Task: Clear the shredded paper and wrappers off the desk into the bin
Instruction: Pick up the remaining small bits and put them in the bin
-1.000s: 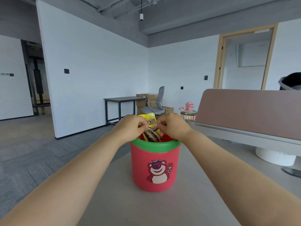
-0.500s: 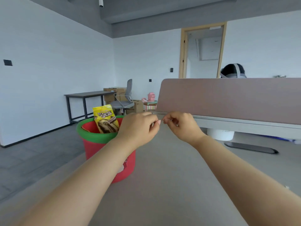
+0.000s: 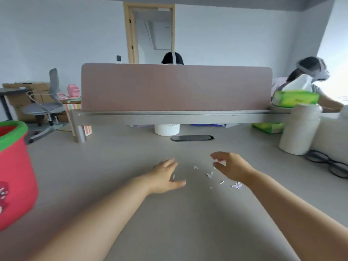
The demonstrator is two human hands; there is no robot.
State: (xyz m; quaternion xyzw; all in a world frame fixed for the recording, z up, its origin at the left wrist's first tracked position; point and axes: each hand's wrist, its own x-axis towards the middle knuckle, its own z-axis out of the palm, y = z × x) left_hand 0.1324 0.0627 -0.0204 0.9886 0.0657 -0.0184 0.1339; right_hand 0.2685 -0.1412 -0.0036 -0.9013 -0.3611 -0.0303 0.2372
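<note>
Several small white and pale purple paper shreds (image 3: 210, 175) lie scattered on the grey desk (image 3: 169, 223), between my hands. My left hand (image 3: 166, 176) is open, palm side down, just left of the shreds and low over the desk. My right hand (image 3: 230, 168) is open with relaxed, slightly bent fingers, hovering at the right of the shreds. Neither hand holds anything. The red bin (image 3: 15, 176) with a green rim stands at the far left edge of the view; its inside is hidden.
A pink divider panel (image 3: 177, 87) closes the desk's far side. At the right stand a white canister (image 3: 299, 129), green tissue packs (image 3: 295, 98) and black glasses (image 3: 327, 162). A cable slot (image 3: 192, 138) sits mid-desk. Two people are behind and to the right.
My view swung right from the bin to the desk's middle. Both hands left the bin, opened from a pinch, and lowered on either side of the paper shreds.
</note>
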